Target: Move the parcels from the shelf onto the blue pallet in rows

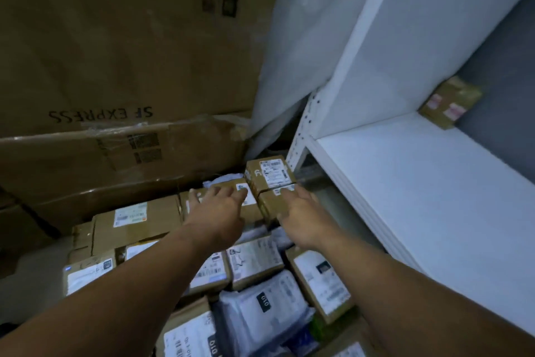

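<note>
Many brown cardboard parcels and white mailer bags lie packed in rows below me; the pallet under them is hidden. My left hand (220,206) rests flat, fingers straight, on a brown parcel with a white label (252,206) in the far row. My right hand (298,212) lies with straight fingers on the small brown parcel (267,201) beside it. Behind that one sits another small labelled box (270,172). One brown parcel (450,101) stands at the back of the white shelf (419,183) on the right.
Large cardboard cartons (115,67), one printed SF EXPRESS, lean against the wall behind the rows. A white sheet (289,52) hangs between them and the shelf's perforated post (301,136). A long flat box (136,220) lies in the left row.
</note>
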